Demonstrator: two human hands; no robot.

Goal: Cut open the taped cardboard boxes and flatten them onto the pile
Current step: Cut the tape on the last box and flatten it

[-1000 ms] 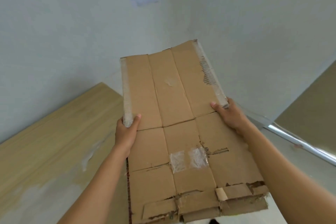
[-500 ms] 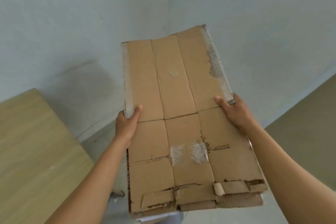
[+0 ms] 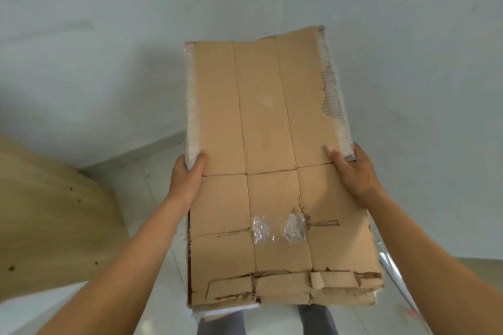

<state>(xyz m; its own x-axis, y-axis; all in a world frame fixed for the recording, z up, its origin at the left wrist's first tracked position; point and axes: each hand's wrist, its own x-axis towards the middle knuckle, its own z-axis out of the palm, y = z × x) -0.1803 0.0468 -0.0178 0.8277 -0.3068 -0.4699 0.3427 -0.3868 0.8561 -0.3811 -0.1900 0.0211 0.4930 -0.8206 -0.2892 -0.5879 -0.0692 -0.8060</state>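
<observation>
Flattened brown cardboard box (image 3: pixel 268 171) looks light but floppy at its creases — left hand (image 3: pixel 186 175) and right hand (image 3: pixel 351 171) grip its taped side edges midway.

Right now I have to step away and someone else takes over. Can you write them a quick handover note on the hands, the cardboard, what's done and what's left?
Left hand: grips the left edge of the flattened cardboard, thumb on top.
Right hand: grips the right edge, thumb on top.
Cardboard: held in the air above the floor, with a wooden board to the left. Clear tape clings to its long edges.
Done: this box is cut open and flat.
Left: lay it on the pile, which is not in view. No other boxes are visible.
</observation>
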